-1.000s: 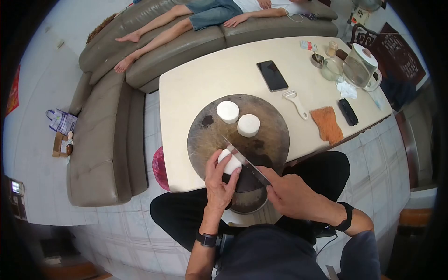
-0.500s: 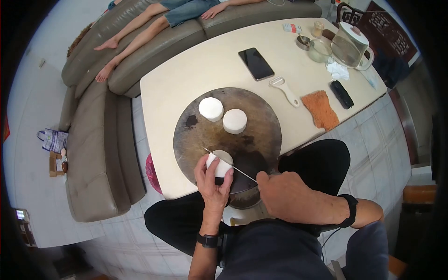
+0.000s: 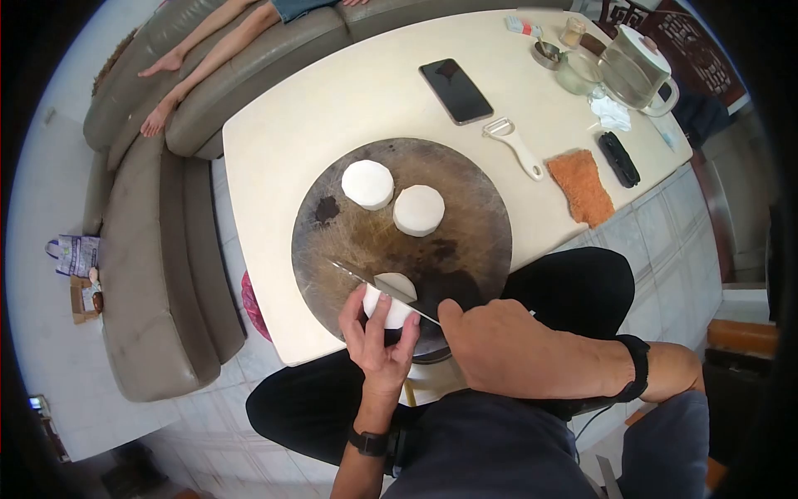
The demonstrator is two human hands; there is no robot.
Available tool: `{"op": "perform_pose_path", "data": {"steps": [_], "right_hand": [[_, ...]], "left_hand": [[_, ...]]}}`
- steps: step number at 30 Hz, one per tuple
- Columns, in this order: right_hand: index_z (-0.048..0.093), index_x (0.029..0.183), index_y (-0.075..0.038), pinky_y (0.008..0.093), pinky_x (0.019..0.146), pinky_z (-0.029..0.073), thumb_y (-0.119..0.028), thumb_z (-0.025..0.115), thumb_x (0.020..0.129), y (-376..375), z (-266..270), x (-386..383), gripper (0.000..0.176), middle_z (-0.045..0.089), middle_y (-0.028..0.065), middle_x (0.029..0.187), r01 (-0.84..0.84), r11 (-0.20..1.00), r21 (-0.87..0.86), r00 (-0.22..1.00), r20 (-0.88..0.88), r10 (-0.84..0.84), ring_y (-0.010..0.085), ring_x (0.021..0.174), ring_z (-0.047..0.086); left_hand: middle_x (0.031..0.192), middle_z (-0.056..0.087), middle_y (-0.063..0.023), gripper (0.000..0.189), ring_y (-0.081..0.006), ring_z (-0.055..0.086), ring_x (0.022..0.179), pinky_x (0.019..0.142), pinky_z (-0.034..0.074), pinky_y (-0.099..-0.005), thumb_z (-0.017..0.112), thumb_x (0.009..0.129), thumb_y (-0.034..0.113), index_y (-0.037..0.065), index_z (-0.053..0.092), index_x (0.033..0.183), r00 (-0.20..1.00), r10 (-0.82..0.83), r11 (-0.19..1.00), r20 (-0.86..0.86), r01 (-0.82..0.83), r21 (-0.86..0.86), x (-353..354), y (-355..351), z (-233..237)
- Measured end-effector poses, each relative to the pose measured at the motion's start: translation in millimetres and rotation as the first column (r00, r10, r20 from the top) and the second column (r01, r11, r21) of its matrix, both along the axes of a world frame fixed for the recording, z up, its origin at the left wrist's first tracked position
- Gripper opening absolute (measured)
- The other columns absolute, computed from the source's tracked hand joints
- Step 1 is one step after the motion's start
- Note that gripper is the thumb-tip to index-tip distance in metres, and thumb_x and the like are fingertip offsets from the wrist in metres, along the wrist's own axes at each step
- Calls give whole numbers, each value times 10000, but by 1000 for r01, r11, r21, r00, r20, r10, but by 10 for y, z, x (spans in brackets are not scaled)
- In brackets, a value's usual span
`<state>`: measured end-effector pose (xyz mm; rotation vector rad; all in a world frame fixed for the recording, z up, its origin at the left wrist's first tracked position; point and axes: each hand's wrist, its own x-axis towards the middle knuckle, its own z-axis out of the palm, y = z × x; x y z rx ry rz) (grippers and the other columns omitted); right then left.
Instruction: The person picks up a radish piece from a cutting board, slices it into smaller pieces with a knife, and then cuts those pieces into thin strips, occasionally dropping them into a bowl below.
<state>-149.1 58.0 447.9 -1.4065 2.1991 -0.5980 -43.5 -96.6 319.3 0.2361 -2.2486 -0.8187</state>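
My left hand (image 3: pixel 378 345) grips a white radish piece (image 3: pixel 396 315) at the near edge of a round wooden chopping board (image 3: pixel 332 241), fingers and thumb on its sides. My right hand (image 3: pixel 503 341) is closed around a knife (image 3: pixel 356 273), whose handle is hidden in the fist. The blade lies slantwise across the radish piece, with a pale round part of the radish (image 3: pixel 395 284) showing on its far side. Two more thick white radish pieces, one on the left (image 3: pixel 367 184) and one on the right (image 3: pixel 419 209), rest farther back on the board.
On the cream table (image 3: pixel 274 166) are a phone (image 3: pixel 455 91), a peeler (image 3: pixel 517 150), an orange cloth (image 3: pixel 580 188), a black case (image 3: pixel 618 160), a glass bowl (image 3: pixel 578 73) and a clear pitcher (image 3: pixel 633 71). Another person's legs (image 3: pixel 208 62) stretch along the grey sofa (image 3: pixel 158 266).
The knife blade has turned so more of its flat side shows, and its tip reaches farther left. The camera view has shifted slightly closer. Both hands keep their grip.
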Motion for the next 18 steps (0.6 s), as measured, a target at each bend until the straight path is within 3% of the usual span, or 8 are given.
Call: {"op": "perform_pose_path", "data": {"steps": [9, 12, 18], "right_hand": [[522, 848, 73, 398, 531, 530, -50, 674, 684, -216, -320, 4, 255, 621, 190, 639, 86, 994, -67, 996, 25, -85, 348, 603, 670], [481, 837, 64, 434, 500, 497, -35, 599, 746, -244, -442, 1, 179, 595, 202, 597, 73, 987, -143, 997, -7, -75, 376, 559, 637], [517, 889, 84, 465, 576, 523, -54, 611, 762, -330, -543, -42, 210, 642, 248, 720, 92, 986, -136, 996, 3, -92, 400, 672, 668]], "left_hand": [[1241, 517, -251, 478, -380, 569, 1064, 869, 501, -419, 818, 701, 100, 12, 650, 1140, 1000, 2, 999, -10, -2, -39, -3, -4, 24], [1246, 518, -244, 486, -382, 564, 1074, 874, 497, -421, 808, 701, 81, 22, 646, 1155, 1000, 2, 1000, -20, -2, -12, -6, 18, -5], [1258, 508, -225, 492, -384, 551, 1090, 899, 482, -430, 789, 704, 48, 35, 639, 1172, 1000, -6, 1000, -12, 6, -30, 18, 2, -36]]}}
